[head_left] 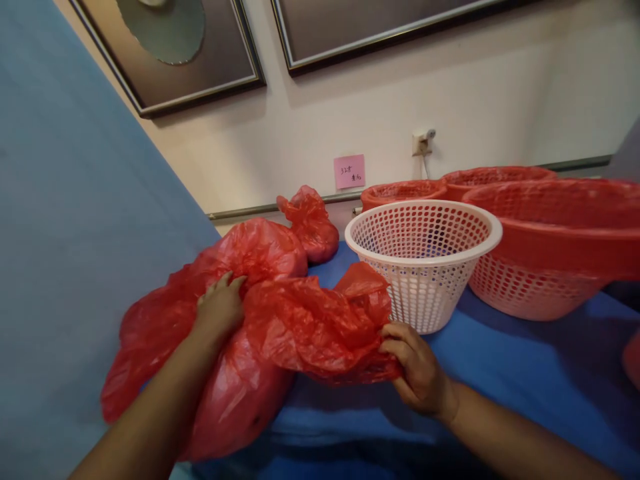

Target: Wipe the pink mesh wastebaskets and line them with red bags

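Note:
Several filled red plastic bags lie bunched together at the left of the blue-covered table. My left hand (221,308) is closed on the gathered film among them, its fingers curled over and partly sunk in the folds. From there the loose, crumpled mouth of a red plastic bag (320,327) stretches to the right. My right hand (420,370) pinches that far edge between thumb and fingers. Below my left forearm bulges a full bag (245,400); what is inside cannot be made out. Just beyond my right hand stands a white perforated plastic basket (425,287).
Red perforated baskets (540,287) lined with red film stand at the right. A smaller knotted red bag (313,227) sits by the wall. A pink note (349,172), a socket (422,144) and a rail are on the wall. A light blue panel (75,233) borders the left.

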A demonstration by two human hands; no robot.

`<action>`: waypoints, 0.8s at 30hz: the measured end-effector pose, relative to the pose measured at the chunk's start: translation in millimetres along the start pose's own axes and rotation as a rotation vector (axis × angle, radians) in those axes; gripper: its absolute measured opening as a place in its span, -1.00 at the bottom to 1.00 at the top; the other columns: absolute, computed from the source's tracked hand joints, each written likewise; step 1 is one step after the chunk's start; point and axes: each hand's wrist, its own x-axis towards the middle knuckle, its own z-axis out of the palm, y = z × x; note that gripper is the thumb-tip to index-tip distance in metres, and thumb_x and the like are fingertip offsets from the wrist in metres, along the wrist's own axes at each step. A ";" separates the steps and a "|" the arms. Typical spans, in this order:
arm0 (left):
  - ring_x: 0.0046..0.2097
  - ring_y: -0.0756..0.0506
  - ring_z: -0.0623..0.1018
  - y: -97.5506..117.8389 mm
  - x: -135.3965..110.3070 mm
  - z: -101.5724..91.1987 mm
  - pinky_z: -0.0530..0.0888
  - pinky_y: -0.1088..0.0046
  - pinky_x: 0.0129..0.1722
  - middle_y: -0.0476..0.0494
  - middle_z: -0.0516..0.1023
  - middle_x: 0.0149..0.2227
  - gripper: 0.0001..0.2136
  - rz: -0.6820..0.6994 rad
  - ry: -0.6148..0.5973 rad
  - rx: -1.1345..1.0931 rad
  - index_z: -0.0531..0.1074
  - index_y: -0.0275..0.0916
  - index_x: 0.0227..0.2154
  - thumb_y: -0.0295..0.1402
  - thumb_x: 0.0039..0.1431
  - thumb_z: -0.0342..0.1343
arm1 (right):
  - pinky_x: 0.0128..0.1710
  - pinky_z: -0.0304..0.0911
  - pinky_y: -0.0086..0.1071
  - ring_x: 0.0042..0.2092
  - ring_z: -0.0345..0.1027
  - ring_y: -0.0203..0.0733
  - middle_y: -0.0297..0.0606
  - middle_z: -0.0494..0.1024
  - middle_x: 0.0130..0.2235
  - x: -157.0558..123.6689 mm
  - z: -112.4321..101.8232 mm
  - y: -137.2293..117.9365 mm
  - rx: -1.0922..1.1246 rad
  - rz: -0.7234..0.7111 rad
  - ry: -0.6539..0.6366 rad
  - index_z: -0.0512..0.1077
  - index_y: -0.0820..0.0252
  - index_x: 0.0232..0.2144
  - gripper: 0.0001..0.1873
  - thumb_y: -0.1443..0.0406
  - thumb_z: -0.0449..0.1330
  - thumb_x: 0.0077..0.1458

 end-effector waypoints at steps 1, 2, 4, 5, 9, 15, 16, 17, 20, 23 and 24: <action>0.35 -0.56 0.33 1.9 -1.4 -3.8 0.33 -0.20 0.27 -0.57 0.24 0.40 -0.49 0.009 0.011 0.009 0.42 -0.37 0.24 -0.30 0.26 0.13 | 0.04 0.43 -0.09 0.06 0.42 -0.01 -0.08 0.46 0.01 -7.0 -2.0 4.5 -0.023 0.035 -0.012 0.35 0.06 0.01 -0.59 0.48 0.07 0.14; 0.35 -0.57 0.33 4.6 -3.5 -8.1 0.32 -0.21 0.28 -0.58 0.26 0.38 -0.47 0.014 0.029 0.026 0.42 -0.40 0.23 -0.25 0.25 0.17 | 0.03 0.44 -0.09 0.05 0.42 0.00 -0.07 0.47 0.01 -12.9 -3.1 9.8 -0.037 0.073 -0.023 0.36 0.08 -0.01 -0.60 0.49 0.07 0.12; 0.36 -0.57 0.32 13.9 -11.5 -18.5 0.29 -0.21 0.30 -0.59 0.30 0.36 -0.44 0.063 0.089 0.029 0.43 -0.43 0.20 -0.17 0.25 0.18 | 0.01 0.45 -0.11 0.02 0.44 -0.01 -0.08 0.49 -0.02 -21.3 -4.0 20.5 -0.039 0.142 -0.036 0.38 0.10 -0.05 -0.58 0.52 0.06 0.05; 0.36 -0.54 0.33 20.8 -18.3 -24.3 0.28 -0.19 0.32 -0.57 0.32 0.35 -0.46 0.111 0.129 -0.012 0.44 -0.43 0.18 -0.14 0.26 0.15 | 0.00 0.45 -0.12 0.01 0.44 -0.03 -0.09 0.50 -0.03 -24.1 -4.6 24.9 -0.030 0.165 -0.034 0.38 0.11 -0.07 -0.56 0.53 0.05 0.02; 0.33 -0.37 0.43 62.3 -67.9 -39.2 0.34 -0.08 0.33 -0.35 0.44 0.30 -0.47 0.335 0.132 -0.397 0.41 -0.24 0.20 -0.01 0.33 0.05 | 0.01 0.44 -0.20 -0.01 0.46 -0.09 -0.13 0.51 -0.04 -29.0 -10.3 32.0 0.033 0.190 0.036 0.40 0.11 -0.10 -0.52 0.57 0.02 -0.06; 0.40 -0.43 0.30 132.4 -145.9 9.7 0.31 -0.17 0.35 -0.35 0.24 0.43 -0.08 0.581 -0.024 -0.554 0.14 -0.13 0.42 -0.12 0.02 0.41 | 0.06 0.42 -0.21 0.02 0.49 -0.11 -0.21 0.56 -0.05 -32.9 -20.9 30.0 0.125 0.199 0.226 0.46 0.05 -0.04 -0.53 0.52 0.02 0.09; 0.37 -0.41 0.36 139.1 -151.1 21.9 0.35 -0.14 0.33 -0.34 0.31 0.40 -0.16 0.575 -0.035 -0.574 0.18 -0.14 0.41 -0.24 0.07 0.36 | 0.06 0.42 -0.21 0.02 0.50 -0.11 -0.22 0.57 -0.05 -34.2 -21.9 30.7 0.137 0.208 0.260 0.47 0.04 -0.01 -0.54 0.51 0.02 0.12; 0.31 -0.37 0.45 143.5 -153.8 32.6 0.41 -0.08 0.29 -0.32 0.41 0.33 -0.28 0.555 -0.057 -0.613 0.26 -0.14 0.37 -0.34 0.12 0.28 | 0.06 0.42 -0.22 0.01 0.50 -0.12 -0.24 0.59 -0.05 -35.5 -22.6 31.7 0.146 0.227 0.294 0.47 0.03 0.01 -0.54 0.49 0.03 0.15; -0.01 -0.24 0.67 142.8 -151.1 48.4 0.59 0.15 0.06 -0.20 0.70 -0.03 -0.63 0.400 -0.109 -0.817 0.58 -0.16 0.02 -0.44 0.15 0.12 | 0.01 0.43 -0.26 -0.05 0.54 -0.13 -0.28 0.64 -0.08 -38.6 -24.5 35.7 0.153 0.353 0.406 0.50 0.04 0.03 -0.58 0.43 0.07 0.18; -0.28 -0.16 0.66 128.0 -140.9 39.0 0.61 0.35 -0.24 -0.10 0.69 -0.31 -0.83 0.062 -0.024 -1.159 0.61 -0.20 -0.27 -0.29 0.10 0.22 | -0.03 0.42 -0.26 -0.10 0.53 -0.13 -0.27 0.65 -0.12 -38.9 -28.5 39.5 0.165 0.499 0.568 0.53 0.10 -0.04 -0.67 0.35 0.13 0.17; -0.32 -0.13 0.64 122.1 -137.1 32.4 0.60 0.40 -0.31 -0.09 0.68 -0.34 -0.80 -0.075 0.033 -1.285 0.60 -0.21 -0.29 -0.24 0.07 0.27 | -0.02 0.41 -0.25 -0.10 0.52 -0.12 -0.26 0.65 -0.13 -38.8 -30.7 40.7 0.175 0.538 0.620 0.54 0.11 -0.07 -0.70 0.32 0.14 0.16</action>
